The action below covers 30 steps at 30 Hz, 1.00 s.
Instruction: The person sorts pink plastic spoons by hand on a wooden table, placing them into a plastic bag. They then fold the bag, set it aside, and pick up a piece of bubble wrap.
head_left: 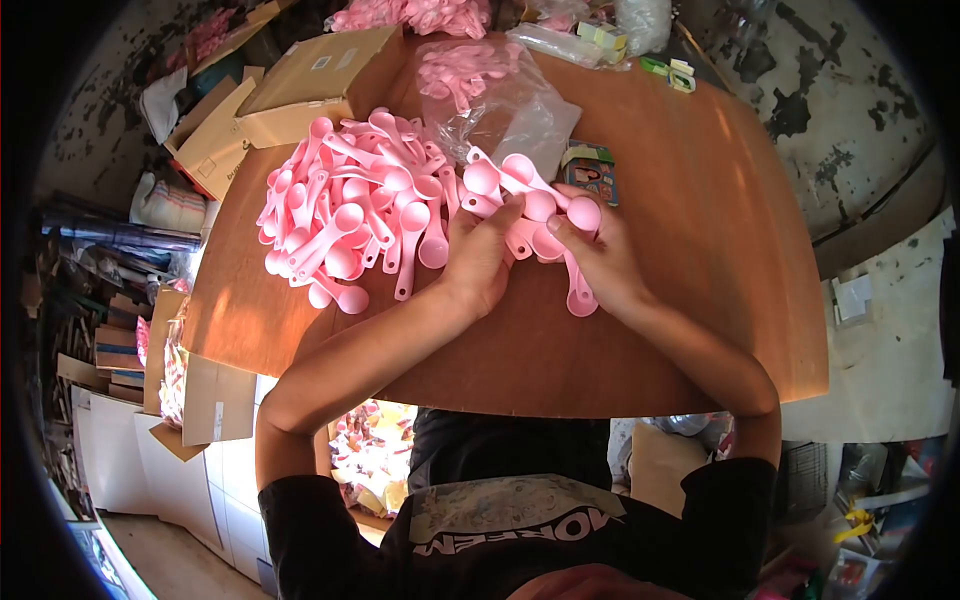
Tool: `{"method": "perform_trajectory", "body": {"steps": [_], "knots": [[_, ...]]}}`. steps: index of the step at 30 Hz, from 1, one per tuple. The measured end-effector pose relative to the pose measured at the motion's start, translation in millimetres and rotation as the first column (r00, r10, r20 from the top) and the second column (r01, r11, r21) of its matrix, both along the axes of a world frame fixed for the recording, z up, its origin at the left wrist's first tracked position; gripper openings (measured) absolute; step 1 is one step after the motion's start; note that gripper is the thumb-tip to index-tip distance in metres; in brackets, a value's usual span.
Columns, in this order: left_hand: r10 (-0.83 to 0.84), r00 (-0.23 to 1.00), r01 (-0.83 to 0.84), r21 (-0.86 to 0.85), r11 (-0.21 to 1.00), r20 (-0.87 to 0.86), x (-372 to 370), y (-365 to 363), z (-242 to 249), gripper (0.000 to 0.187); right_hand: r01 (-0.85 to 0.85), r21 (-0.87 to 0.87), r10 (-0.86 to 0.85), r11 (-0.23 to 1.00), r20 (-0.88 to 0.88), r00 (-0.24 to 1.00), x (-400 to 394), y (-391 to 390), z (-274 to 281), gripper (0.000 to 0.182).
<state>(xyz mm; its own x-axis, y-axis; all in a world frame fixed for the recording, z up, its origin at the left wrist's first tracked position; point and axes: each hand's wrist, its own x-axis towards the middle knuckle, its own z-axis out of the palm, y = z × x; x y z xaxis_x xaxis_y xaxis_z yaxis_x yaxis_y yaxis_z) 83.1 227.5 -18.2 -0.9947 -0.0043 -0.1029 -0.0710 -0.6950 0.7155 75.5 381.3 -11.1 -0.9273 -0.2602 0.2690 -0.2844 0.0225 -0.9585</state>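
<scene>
Several pink plastic measuring spoons (518,167) are gathered between my two hands over the table. My left hand (477,255) is closed on some of them, its thumb pressed across the handles. From the other side my right hand (603,258) grips more spoons, thumb on top beside the round bowls. One spoon (580,290) hangs down below the right hand. Just left of my left hand lies a large heap of the same pink spoons (345,215), tangled at all angles. Most of my fingers are hidden under the spoons.
The brown table (700,260) has a curved far edge. Behind the heap stands a cardboard box (325,75). A clear plastic bag (535,125) with pink spoons lies beyond my hands. A small printed box (590,172) sits behind my right hand, and a green tape dispenser (668,72) farther back.
</scene>
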Motion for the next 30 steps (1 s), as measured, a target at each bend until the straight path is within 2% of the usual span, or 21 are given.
{"method": "perform_trajectory", "body": {"steps": [2, 4, 8, 11, 14, 18, 19, 21, 23, 25, 27, 28, 30], "knots": [[0.028, 0.999, -0.028, 0.009, 1.000, -0.038, 0.3, -0.4, 1.2, 0.019, 0.002, -0.004, -0.002, 1.000, -0.010, 1.000, 2.8, -0.8, 3.3, 0.035], [-0.029, 0.999, 0.030, 0.036, 0.999, -0.031, 1.5, -5.0, 5.8, 0.019, -0.049, -0.108, 0.058, 0.993, 0.079, 0.995, 7.0, -3.4, 11.6, 0.037], [-0.106, 0.994, 0.106, 0.091, 0.990, -0.010, 3.6, -18.9, 25.1, 0.015, -0.104, -0.058, 0.107, 0.993, 0.062, 0.992, 10.0, -9.0, 17.7, 0.038], [-0.035, 0.995, 0.039, 0.046, 0.998, -0.089, 5.3, -28.6, 32.5, 0.015, -0.116, 0.013, 0.116, 0.993, 0.012, 0.993, 10.0, -21.0, 26.1, 0.040], [0.051, 0.987, -0.048, 0.018, 0.999, -0.151, 0.4, -49.6, 44.0, 0.019, -0.210, -0.078, 0.215, 0.975, 0.065, 0.975, 8.1, -35.2, 30.1, 0.044], [0.051, 0.973, -0.067, -0.065, 0.996, -0.227, 0.7, -87.9, 52.5, 0.021, -0.249, 0.031, 0.248, 0.968, 0.039, 0.968, 5.4, -53.1, 39.1, 0.047], [0.110, 0.952, -0.106, 0.029, 0.994, -0.285, 0.6, -95.5, 55.8, 0.021, -0.266, 0.074, 0.265, 0.961, 0.017, 0.964, 3.6, -56.5, 40.5, 0.046], [0.287, 0.925, -0.282, 0.057, 0.958, -0.250, -4.7, -121.2, 64.6, 0.020, -0.286, 0.074, 0.285, 0.955, 0.023, 0.958, -1.1, -62.6, 43.4, 0.042], [0.329, 0.888, -0.380, -0.110, 0.918, -0.323, -3.7, -156.9, 68.6, 0.019, -0.308, 0.075, 0.307, 0.948, 0.022, 0.951, -10.1, -72.7, 48.8, 0.039], [0.355, 0.869, -0.437, -0.201, 0.877, -0.344, -4.0, -185.2, 69.1, 0.015, -0.217, 0.096, 0.221, 0.971, -0.028, 0.975, -21.6, -87.1, 57.0, 0.032], [0.421, 0.834, -0.533, -0.323, 0.782, -0.357, -4.5, -204.9, 68.6, 0.013, -0.224, 0.082, 0.224, 0.971, 0.014, 0.975, -41.5, -106.0, 65.0, 0.027], [0.427, 0.830, -0.539, -0.323, 0.778, -0.357, -5.0, -215.1, 67.1, 0.013, -0.217, 0.094, 0.217, 0.972, 0.010, 0.976, -55.0, -118.2, 65.5, 0.026], [0.398, 0.850, -0.526, -0.520, 0.673, -0.345, -4.9, -232.9, 61.7, 0.018, -0.207, 0.125, 0.208, 0.970, 0.010, 0.978, -80.3, -148.4, 66.5, 0.025]]}}
